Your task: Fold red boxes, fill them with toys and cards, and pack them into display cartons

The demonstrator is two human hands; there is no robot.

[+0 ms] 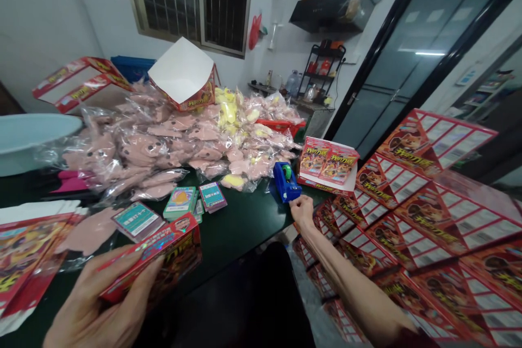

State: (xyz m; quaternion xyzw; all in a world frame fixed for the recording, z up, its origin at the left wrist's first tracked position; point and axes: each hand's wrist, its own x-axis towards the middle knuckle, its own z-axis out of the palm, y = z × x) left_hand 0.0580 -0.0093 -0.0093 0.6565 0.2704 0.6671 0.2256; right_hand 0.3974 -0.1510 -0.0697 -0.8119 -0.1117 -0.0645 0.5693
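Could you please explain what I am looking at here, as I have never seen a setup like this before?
There is no machine here: this single picture comes from a camera worn on a person's head, looking down at their own bare hands. The left hand grips a red printed box. The right hand is just beside a blue tape dispenser on a dark green table. Farther back lie pink shaped pieces in clear plastic bags, and red printed cardboard sheets are piled at the right.
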